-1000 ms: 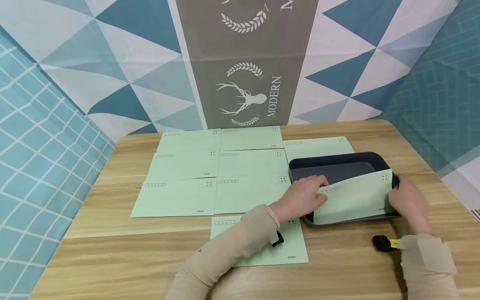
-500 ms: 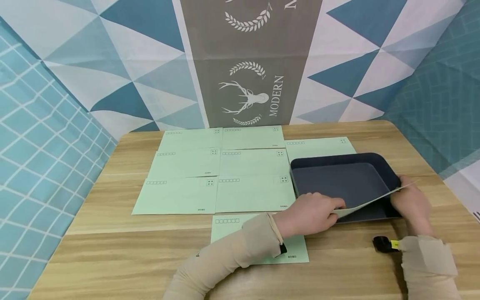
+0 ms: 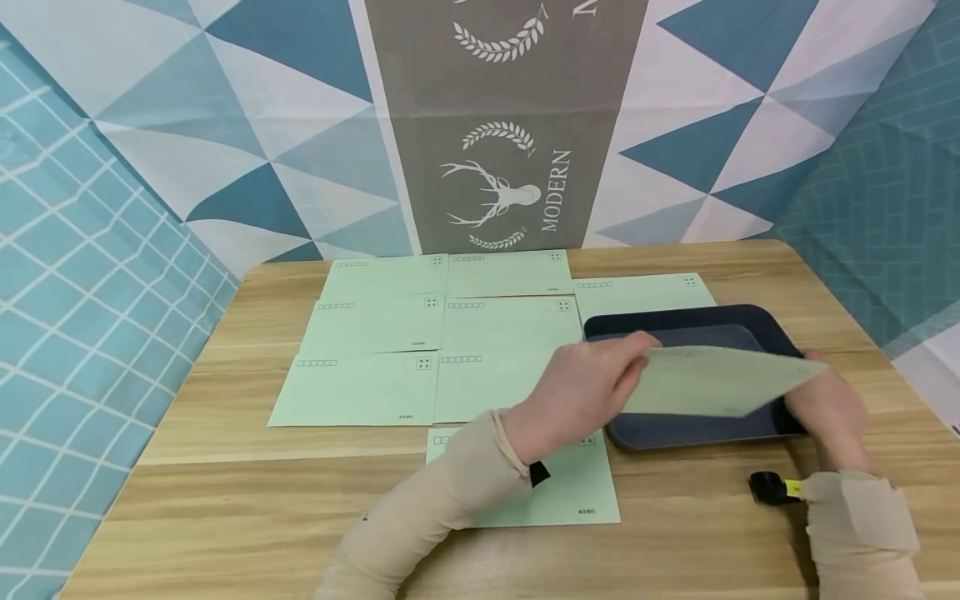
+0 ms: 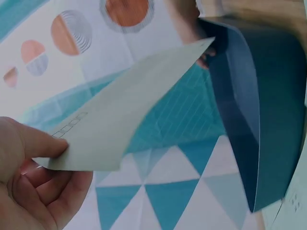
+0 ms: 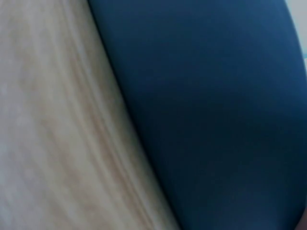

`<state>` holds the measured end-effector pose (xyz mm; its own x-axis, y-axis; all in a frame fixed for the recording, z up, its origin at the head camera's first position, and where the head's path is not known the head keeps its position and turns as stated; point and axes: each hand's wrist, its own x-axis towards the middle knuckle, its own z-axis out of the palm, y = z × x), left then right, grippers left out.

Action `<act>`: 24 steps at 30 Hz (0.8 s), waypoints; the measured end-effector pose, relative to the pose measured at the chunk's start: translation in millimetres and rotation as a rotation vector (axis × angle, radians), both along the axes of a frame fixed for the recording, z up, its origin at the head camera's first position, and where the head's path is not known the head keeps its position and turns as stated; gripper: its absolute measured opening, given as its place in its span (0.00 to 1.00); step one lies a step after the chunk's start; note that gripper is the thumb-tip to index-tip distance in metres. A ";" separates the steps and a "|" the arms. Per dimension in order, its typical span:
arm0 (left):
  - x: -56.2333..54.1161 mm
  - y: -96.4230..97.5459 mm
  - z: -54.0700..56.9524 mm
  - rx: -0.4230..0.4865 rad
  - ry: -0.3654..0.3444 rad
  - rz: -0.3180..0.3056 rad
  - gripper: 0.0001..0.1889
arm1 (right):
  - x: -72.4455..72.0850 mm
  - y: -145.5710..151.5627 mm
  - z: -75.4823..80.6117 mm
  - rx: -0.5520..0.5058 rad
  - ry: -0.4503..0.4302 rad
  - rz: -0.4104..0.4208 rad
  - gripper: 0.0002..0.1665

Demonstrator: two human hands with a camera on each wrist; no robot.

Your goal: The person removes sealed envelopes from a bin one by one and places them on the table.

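Note:
My left hand (image 3: pixel 577 396) pinches the left end of a pale green envelope (image 3: pixel 701 383) between thumb and fingers, as the left wrist view also shows. The envelope is tilted and slightly bent above a dark blue tray (image 3: pixel 701 432), hiding part of its inside. My right hand (image 3: pixel 832 408) grips the tray's right side, partly behind the envelope's far corner. Whether that corner touches the right hand is unclear. In the right wrist view, the tray's outer wall (image 5: pixel 206 96) fills much of the frame, with only a sliver of hand at the lower right.
Several green envelopes lie in rows on the wooden table (image 3: pixel 247 508), such as one at the left (image 3: pixel 356 396). A single envelope (image 3: pixel 555 504) lies nearest the person, under the left forearm. Another envelope (image 3: pixel 637 292) lies behind the tray, partly covered. Patterned cloth (image 3: pixel 300 108) hangs behind.
The envelope, standing in the tray a second ago, swung edge-on toward the person and now tilts over the tray. My left hand dipped, then rose and moved left. My right hand stays at the tray.

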<state>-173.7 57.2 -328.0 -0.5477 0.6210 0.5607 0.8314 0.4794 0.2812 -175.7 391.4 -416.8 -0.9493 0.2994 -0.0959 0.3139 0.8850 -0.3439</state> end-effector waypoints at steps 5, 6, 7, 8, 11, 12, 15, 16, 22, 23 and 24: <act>-7.1 -25.3 0.3 0.221 -0.179 0.061 0.05 | -2.9 0.0 -0.2 0.003 -0.003 -0.003 0.30; -9.0 -30.8 -0.3 0.271 -0.236 0.075 0.03 | -3.3 -0.3 -0.6 0.002 -0.002 -0.007 0.30; -10.8 -36.4 -1.0 0.316 -0.295 0.088 0.02 | -3.6 -0.5 -1.0 0.003 -0.001 -0.011 0.31; -12.5 -41.9 -1.7 0.359 -0.351 0.099 0.03 | -3.7 -0.7 -1.2 0.002 0.003 -0.014 0.31; -17.3 -59.9 -6.0 0.451 -0.525 0.132 0.06 | -3.2 -1.8 -1.3 0.002 0.009 -0.011 0.31; -18.3 -66.4 -8.3 0.475 -0.581 0.145 0.07 | -3.1 -2.2 -1.6 0.002 0.010 -0.005 0.31; -21.0 -89.1 -17.7 0.511 -0.728 0.201 0.10 | -3.2 -3.5 -1.4 -0.004 0.005 0.008 0.31; -21.3 -96.7 -20.9 0.518 -0.760 0.229 0.10 | -3.4 -3.5 -1.5 -0.007 0.002 0.008 0.31; -18.4 -141.4 -34.5 0.585 -0.944 0.301 0.07 | -3.1 -0.3 -1.6 -0.015 0.004 0.001 0.31; -16.9 -148.5 -36.1 0.602 -0.972 0.300 0.07 | -2.6 0.6 -1.7 -0.018 0.008 0.004 0.31; -15.2 -155.3 -37.4 0.613 -0.993 0.302 0.08 | -1.9 1.8 -1.8 -0.023 0.011 0.008 0.31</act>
